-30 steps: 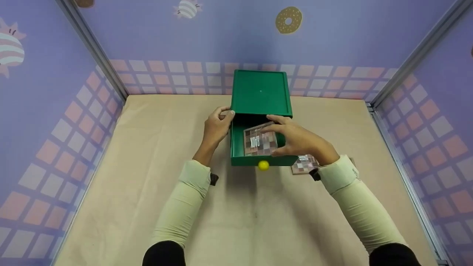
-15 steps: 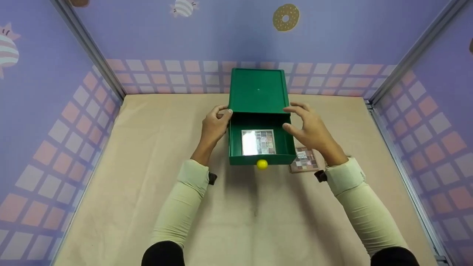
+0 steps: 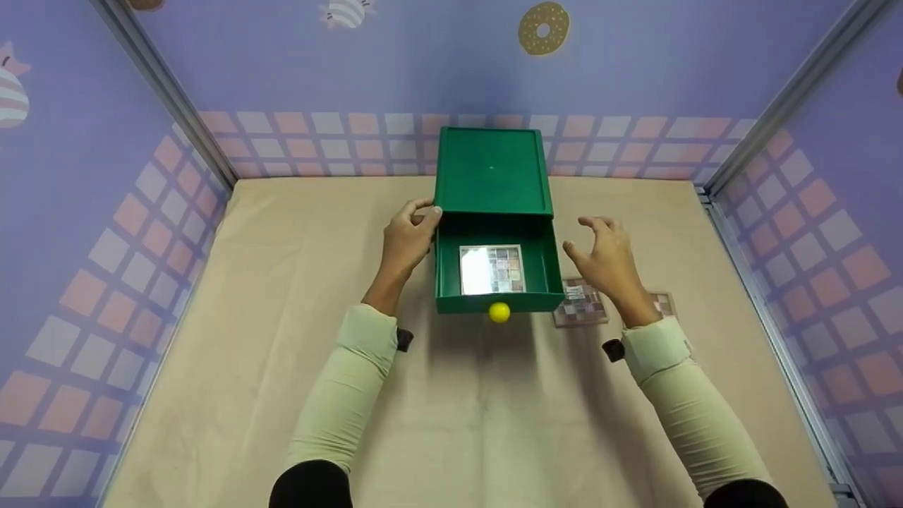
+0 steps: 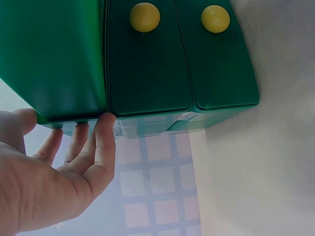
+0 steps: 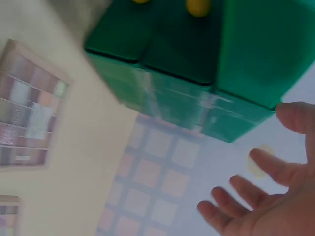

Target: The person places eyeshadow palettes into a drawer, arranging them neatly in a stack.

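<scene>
A green drawer cabinet (image 3: pixel 492 169) stands at the back of the table, its top drawer (image 3: pixel 458 305) pulled out by a yellow knob side. Inside the drawer lies an eyeshadow palette (image 3: pixel 493 269) with a shiny clear lid. My left hand (image 3: pixel 409 240) rests against the cabinet's left side, fingertips pressing the side wall and thumb near the top front corner. To the right of the drawer, my right hand (image 3: pixel 608 261) hovers with fingers spread and holds nothing. Beneath it, a second eyeshadow palette (image 3: pixel 583 305) lies on the table; a third palette (image 3: pixel 663 303) is partly behind my wrist.
Two lower drawers, a middle drawer (image 4: pixel 147 69) and a bottom drawer (image 4: pixel 221 64), are closed and have yellow knobs. Purple walls with a checked border enclose the table (image 3: pixel 303 282) behind and on both sides.
My right hand has let go of the palette, leaving it flat in the drawer, and has moved out to the right past the cabinet. The left hand stays at the cabinet's side.
</scene>
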`<state>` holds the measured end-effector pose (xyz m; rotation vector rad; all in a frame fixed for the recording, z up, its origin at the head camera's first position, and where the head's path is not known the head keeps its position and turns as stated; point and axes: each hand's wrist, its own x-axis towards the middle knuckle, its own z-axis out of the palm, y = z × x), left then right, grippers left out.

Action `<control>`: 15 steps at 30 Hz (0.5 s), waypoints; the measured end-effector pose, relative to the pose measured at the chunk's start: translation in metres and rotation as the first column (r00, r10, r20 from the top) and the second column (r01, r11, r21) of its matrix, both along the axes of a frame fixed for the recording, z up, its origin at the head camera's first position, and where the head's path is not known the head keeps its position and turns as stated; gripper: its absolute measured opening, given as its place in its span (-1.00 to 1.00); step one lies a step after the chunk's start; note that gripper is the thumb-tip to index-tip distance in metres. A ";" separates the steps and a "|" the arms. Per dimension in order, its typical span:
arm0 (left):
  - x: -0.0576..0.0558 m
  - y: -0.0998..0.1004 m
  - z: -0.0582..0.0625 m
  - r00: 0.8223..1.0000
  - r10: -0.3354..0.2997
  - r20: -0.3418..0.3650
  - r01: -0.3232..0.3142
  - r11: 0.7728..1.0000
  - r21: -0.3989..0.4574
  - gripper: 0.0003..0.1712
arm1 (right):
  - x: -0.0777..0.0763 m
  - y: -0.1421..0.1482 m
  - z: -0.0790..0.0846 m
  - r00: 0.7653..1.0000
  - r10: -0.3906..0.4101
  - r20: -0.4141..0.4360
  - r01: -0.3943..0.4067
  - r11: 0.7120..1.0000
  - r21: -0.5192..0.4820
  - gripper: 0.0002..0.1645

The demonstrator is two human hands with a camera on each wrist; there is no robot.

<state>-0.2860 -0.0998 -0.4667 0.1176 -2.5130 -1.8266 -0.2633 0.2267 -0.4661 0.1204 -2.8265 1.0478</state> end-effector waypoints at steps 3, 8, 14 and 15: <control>0.000 0.000 0.000 1.000 -0.004 0.002 0.004 1.000 -0.004 -0.50 | 0.002 0.003 -0.012 0.995 -0.039 0.090 0.038 0.999 0.020 -0.27; 0.000 0.000 0.001 1.000 -0.004 0.000 0.004 1.000 -0.009 -0.49 | 0.007 0.006 -0.030 0.975 -0.081 0.207 0.072 0.996 0.053 -0.18; 0.000 0.000 0.000 1.000 -0.003 -0.001 0.003 1.000 -0.003 -0.50 | 0.011 0.007 -0.050 0.957 -0.143 0.252 0.121 0.988 0.101 -0.11; 0.000 0.000 0.000 1.000 -0.003 0.000 0.003 1.000 -0.002 -0.50 | 0.012 0.007 -0.054 0.954 -0.150 0.258 0.125 0.986 0.112 -0.10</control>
